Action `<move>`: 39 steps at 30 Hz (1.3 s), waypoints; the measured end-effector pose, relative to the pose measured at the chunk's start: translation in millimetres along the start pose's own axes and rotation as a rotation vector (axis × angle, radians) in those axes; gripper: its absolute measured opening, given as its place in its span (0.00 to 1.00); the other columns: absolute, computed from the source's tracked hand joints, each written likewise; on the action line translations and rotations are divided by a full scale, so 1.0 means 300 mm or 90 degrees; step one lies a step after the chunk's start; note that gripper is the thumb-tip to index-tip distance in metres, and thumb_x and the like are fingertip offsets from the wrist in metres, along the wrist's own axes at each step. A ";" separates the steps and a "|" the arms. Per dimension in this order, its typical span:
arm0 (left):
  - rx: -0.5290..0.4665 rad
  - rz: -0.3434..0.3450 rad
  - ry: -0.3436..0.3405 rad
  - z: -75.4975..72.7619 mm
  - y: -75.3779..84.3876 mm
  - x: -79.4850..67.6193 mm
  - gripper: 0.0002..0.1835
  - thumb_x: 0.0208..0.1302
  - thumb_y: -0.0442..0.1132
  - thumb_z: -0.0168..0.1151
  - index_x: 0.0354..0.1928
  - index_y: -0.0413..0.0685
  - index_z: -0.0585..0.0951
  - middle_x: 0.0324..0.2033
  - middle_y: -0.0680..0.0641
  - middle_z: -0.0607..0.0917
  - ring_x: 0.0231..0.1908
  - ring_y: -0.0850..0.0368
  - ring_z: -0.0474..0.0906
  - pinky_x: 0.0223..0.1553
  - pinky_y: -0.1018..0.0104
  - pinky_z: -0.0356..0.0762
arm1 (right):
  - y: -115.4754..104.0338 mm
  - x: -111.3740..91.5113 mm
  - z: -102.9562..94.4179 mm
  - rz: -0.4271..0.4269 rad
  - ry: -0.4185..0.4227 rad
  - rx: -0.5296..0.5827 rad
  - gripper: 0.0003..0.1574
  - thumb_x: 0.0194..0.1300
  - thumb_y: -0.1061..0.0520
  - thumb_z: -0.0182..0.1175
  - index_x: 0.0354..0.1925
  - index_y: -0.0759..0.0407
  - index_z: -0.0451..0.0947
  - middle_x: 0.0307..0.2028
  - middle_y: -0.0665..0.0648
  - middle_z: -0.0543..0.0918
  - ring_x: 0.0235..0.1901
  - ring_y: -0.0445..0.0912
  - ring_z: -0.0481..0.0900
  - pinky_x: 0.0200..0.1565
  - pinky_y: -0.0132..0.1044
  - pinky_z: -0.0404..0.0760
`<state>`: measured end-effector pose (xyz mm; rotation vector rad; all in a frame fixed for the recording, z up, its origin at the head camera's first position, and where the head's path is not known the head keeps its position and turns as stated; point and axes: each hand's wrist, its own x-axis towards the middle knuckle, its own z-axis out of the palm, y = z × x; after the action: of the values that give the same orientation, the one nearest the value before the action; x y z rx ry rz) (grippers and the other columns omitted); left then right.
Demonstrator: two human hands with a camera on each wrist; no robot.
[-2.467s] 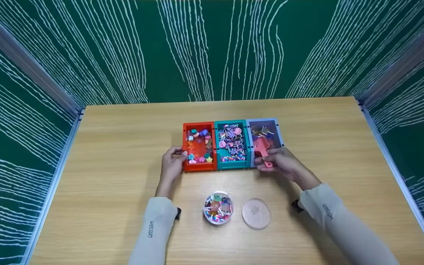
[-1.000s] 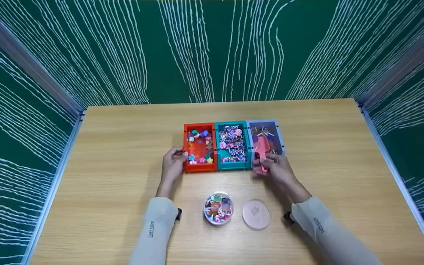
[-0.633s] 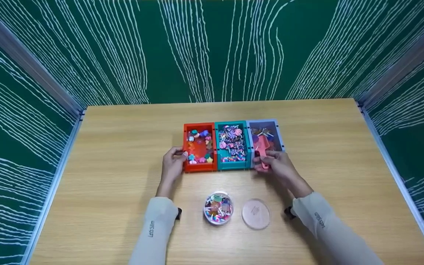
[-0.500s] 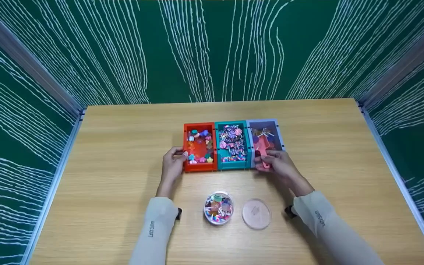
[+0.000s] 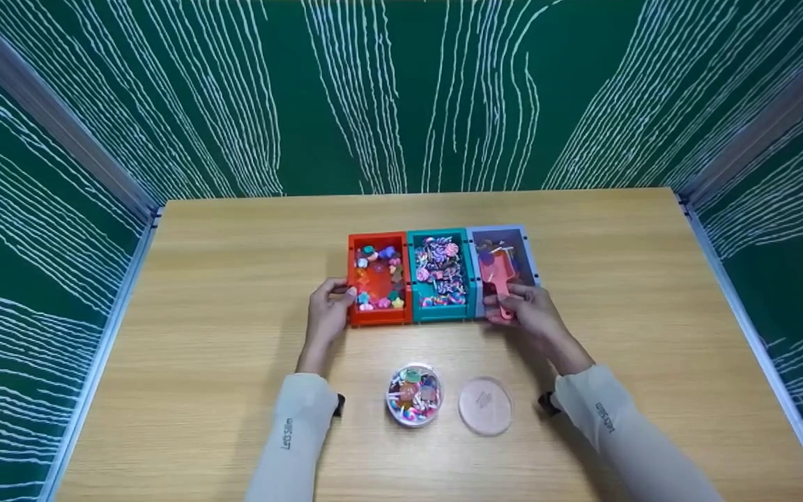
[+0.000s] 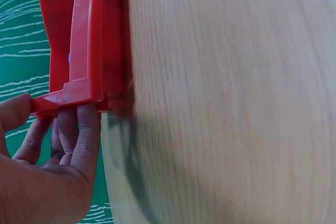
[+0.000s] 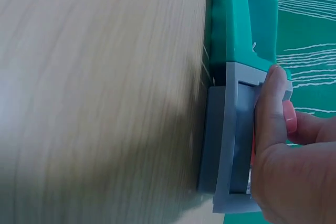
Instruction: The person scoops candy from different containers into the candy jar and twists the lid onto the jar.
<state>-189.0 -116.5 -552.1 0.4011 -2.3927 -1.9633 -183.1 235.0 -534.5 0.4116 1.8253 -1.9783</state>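
A red bin, a teal bin and a purple-grey bin stand joined in a row. My left hand pinches the red bin's left side wall, thumb above and fingers outside, as the left wrist view shows. In my right hand is a small pink scoop, gripped by its handle. Its head lies inside the purple-grey bin among small shiny pieces with white sticks; whether any sit in the scoop is hard to tell. In the right wrist view my right hand hides most of the scoop.
Small candy-like charms fill the teal bin and lie around the red bin's floor. Nearer me, a round clear tub holds mixed colourful charms. Right of it a clear round lid lies flat on the wooden table. Green walls rise behind and beside.
Since the oldest frame my right hand has shifted left, and the scoop has moved back and forth slightly inside the purple-grey bin, its small pieces rearranged. My left hand stays on the red bin.
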 end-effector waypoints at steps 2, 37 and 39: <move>-0.002 0.004 0.001 -0.001 -0.001 0.000 0.13 0.70 0.28 0.62 0.53 0.30 0.84 0.44 0.36 0.85 0.42 0.50 0.80 0.44 0.66 0.75 | 0.000 0.006 -0.002 -0.008 0.000 -0.003 0.33 0.83 0.66 0.45 0.79 0.77 0.53 0.43 0.57 0.90 0.38 0.43 0.91 0.47 0.36 0.88; -0.029 -0.036 -0.002 0.003 0.000 0.001 0.15 0.72 0.29 0.62 0.58 0.30 0.83 0.48 0.36 0.85 0.49 0.46 0.79 0.53 0.57 0.76 | 0.025 -0.088 -0.050 -0.016 -0.017 -0.008 0.31 0.84 0.62 0.48 0.78 0.72 0.59 0.45 0.50 0.90 0.39 0.42 0.89 0.49 0.35 0.88; -0.033 -0.047 -0.004 0.003 0.001 -0.001 0.15 0.73 0.30 0.62 0.58 0.32 0.83 0.48 0.37 0.85 0.50 0.46 0.79 0.54 0.57 0.76 | 0.026 -0.100 -0.054 -0.013 -0.021 -0.004 0.30 0.84 0.62 0.48 0.78 0.72 0.60 0.46 0.51 0.90 0.39 0.42 0.89 0.49 0.36 0.88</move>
<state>-189.1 -115.6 -552.0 0.4885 -2.3568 -2.0545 -154.1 253.6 -528.3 0.3584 1.8214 -1.9811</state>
